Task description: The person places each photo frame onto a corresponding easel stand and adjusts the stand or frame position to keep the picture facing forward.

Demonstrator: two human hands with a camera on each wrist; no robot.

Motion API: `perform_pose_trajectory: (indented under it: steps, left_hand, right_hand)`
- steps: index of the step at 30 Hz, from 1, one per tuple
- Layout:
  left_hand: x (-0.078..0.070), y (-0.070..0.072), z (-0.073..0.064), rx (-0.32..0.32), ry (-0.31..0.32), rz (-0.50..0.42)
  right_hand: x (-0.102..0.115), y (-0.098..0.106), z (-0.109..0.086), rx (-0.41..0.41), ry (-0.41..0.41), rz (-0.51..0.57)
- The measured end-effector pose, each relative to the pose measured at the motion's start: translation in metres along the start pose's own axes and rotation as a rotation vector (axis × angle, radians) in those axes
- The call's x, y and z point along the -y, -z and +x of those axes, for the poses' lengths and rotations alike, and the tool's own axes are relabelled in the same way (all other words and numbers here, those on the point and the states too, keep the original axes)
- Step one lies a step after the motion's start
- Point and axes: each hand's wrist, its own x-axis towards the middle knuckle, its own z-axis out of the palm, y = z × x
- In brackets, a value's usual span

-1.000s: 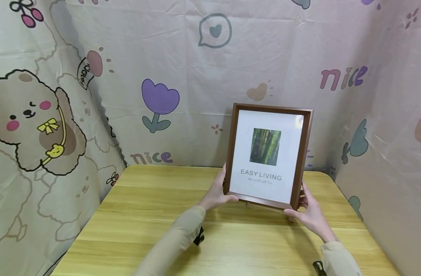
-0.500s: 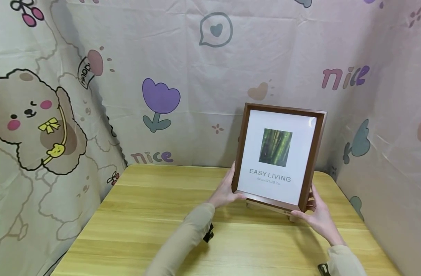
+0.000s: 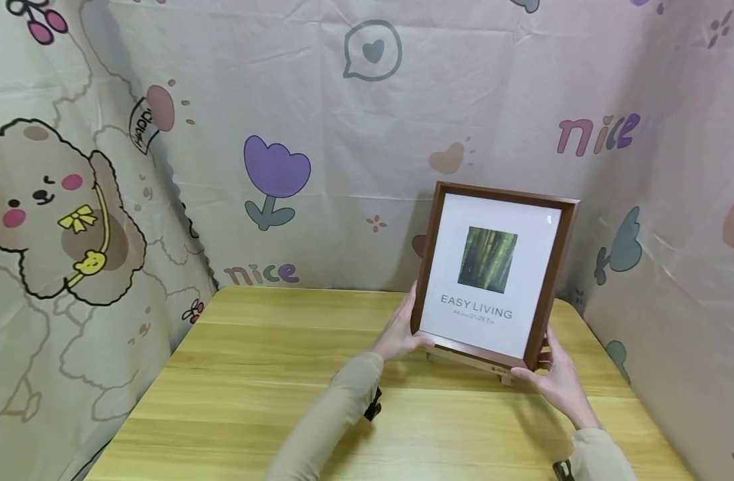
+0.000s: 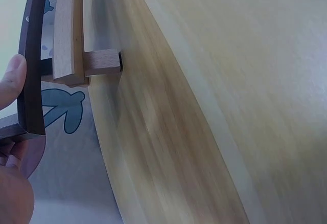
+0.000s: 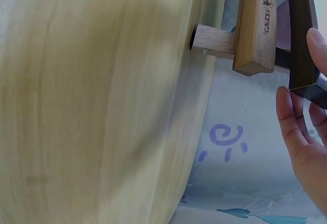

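Observation:
Both hands hold a brown picture frame (image 3: 490, 267) upright at its lower corners. It shows a bamboo photo and the words "EASY LIVING". My left hand (image 3: 397, 335) grips the left corner, thumb on the front and fingers behind. At the opposite corner my right hand (image 3: 556, 379) does the same. Just below the frame stands a small wooden easel (image 3: 466, 363), mostly hidden behind it. In the left wrist view, a gap shows between the frame's bottom edge (image 4: 30, 81) and the easel's ledge (image 4: 69, 29). The right wrist view shows the ledge (image 5: 258, 24) with printed lettering.
The easel stands on a wood-grain table (image 3: 271, 374), toward its back right. A printed cloth (image 3: 343, 133) hangs behind the table and along both sides. Dark straps show at both sleeve cuffs.
Both hands have carried the picture frame to the right and slightly down, mostly in the first half second. More of the easel's ledge now shows beneath it.

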Motion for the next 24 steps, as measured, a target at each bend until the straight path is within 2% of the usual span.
perform_pose_trajectory:
  steps: [7,16,24]
  left_hand:
    - [-0.001,-0.006,0.003,-0.004,0.009,-0.022]
    - [0.003,-0.013,0.006,-0.016,0.013,-0.032]
    - [0.005,-0.018,0.006,-0.017,0.026,-0.037]
  right_hand:
    - [-0.003,-0.003,0.000,-0.036,-0.003,-0.055]
    - [-0.002,-0.005,-0.001,-0.019,-0.072,-0.091]
    - [-0.002,-0.007,0.000,-0.026,-0.099,-0.134]
